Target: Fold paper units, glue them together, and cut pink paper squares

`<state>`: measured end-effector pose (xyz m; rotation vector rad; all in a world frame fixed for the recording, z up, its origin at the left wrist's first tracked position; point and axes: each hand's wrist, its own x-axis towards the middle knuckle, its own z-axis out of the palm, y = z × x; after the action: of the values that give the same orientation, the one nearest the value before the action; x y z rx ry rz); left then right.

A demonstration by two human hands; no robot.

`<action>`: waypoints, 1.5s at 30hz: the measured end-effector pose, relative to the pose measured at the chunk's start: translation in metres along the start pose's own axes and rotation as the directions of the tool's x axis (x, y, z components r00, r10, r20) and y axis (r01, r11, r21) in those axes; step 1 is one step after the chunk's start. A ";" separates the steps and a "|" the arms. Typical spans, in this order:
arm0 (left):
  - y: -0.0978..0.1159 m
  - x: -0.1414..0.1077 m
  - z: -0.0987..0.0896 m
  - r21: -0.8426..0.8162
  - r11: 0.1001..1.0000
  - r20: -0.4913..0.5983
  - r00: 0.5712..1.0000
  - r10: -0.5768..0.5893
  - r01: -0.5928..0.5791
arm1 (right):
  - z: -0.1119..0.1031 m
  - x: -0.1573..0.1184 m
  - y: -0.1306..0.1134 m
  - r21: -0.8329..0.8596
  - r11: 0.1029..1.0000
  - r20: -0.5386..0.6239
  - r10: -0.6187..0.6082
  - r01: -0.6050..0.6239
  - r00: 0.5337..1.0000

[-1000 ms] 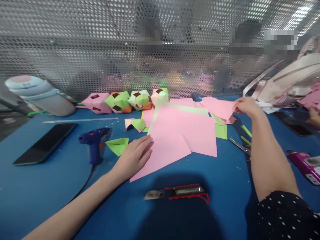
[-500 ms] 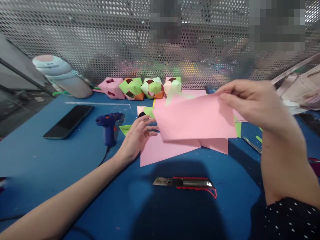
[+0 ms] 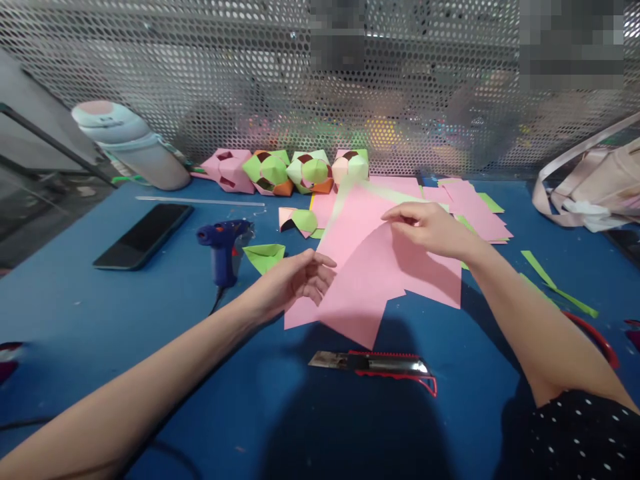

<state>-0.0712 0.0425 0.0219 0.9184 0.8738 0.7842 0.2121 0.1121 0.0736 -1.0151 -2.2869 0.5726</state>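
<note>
Overlapping sheets of pink paper (image 3: 367, 267) cover the middle of the blue table, with a pale green strip near their back. My right hand (image 3: 425, 227) pinches the upper right edge of a pink sheet. Beside that sheet's left edge, my left hand (image 3: 303, 277) has its fingers apart and holds nothing. A cutter knife (image 3: 370, 363) with a red edge lies in front of the paper. The blue glue gun (image 3: 224, 253) stands left of my left hand, and a folded green paper piece (image 3: 265, 255) rests between them.
Folded paper shapes (image 3: 267, 172) line the back edge before a perforated metal screen. A phone (image 3: 145, 237) and a bottle (image 3: 133, 143) are at the left. Green strips (image 3: 555, 283), red handles (image 3: 593, 337) and a pale bag (image 3: 600, 173) are at the right.
My right hand has moved left and inward. The pink sheet has swung round and come down over the others, exposing more paper at the back right. My left hand has shifted slightly right.
</note>
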 end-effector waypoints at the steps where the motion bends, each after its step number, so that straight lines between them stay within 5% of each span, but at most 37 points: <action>1: 0.001 0.000 0.002 0.005 1.000 -0.036 0.999 0.006 -0.006 | 0.005 0.000 -0.006 -0.017 0.999 -0.048 -0.034 0.033 0.998; 7: -0.007 -0.003 0.021 0.071 0.997 -0.141 0.990 0.008 0.002 | 0.035 -0.006 -0.035 -0.236 0.948 -0.275 -0.275 0.212 0.921; 14: -0.020 0.000 0.029 -0.138 0.983 -0.268 0.960 0.084 -0.125 | 0.065 -0.028 -0.067 -0.469 0.774 -0.039 -0.500 0.426 0.865; 18: -0.018 0.000 0.034 -0.218 0.958 -0.295 0.948 0.117 -0.186 | 0.086 -0.037 -0.075 -0.473 0.719 0.101 -0.530 0.509 0.842; 26: -0.019 0.001 0.037 -0.338 0.914 -0.213 0.964 0.157 -0.224 | 0.107 -0.043 -0.060 -0.461 0.726 0.113 -0.523 0.511 0.845; 33: -0.025 -0.003 0.032 -0.074 0.968 -0.213 0.952 0.219 -0.240 | 0.103 -0.041 -0.065 -0.310 0.792 0.067 -0.534 0.526 0.843; 36: -0.019 -0.005 0.032 0.027 0.958 -0.173 0.942 0.286 -0.286 | 0.086 -0.031 -0.067 -0.268 0.861 -0.111 -0.474 0.433 0.873; 38: -0.013 -0.008 0.033 0.124 0.944 -0.162 0.932 0.324 -0.306 | 0.075 -0.024 -0.063 -0.193 0.947 -0.157 -0.288 0.257 0.945; 40: -0.008 -0.010 0.035 0.190 0.929 -0.153 0.925 0.348 -0.318 | 0.068 -0.017 -0.056 0.000 0.999 -0.057 -0.040 0.040 0.998; 43: -0.006 -0.009 0.033 0.162 0.931 -0.184 0.917 0.354 -0.327 | 0.067 -0.012 -0.041 0.309 0.922 0.151 0.195 -0.234 0.969; 45: -0.008 -0.006 0.030 0.048 0.948 -0.262 0.912 0.315 -0.314 | 0.071 -0.010 -0.032 0.446 0.838 0.152 0.276 -0.315 0.949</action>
<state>-0.0459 0.0243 0.0263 0.9851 0.9738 1.2075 0.1547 0.0738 0.0354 -1.1135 -1.9169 1.2473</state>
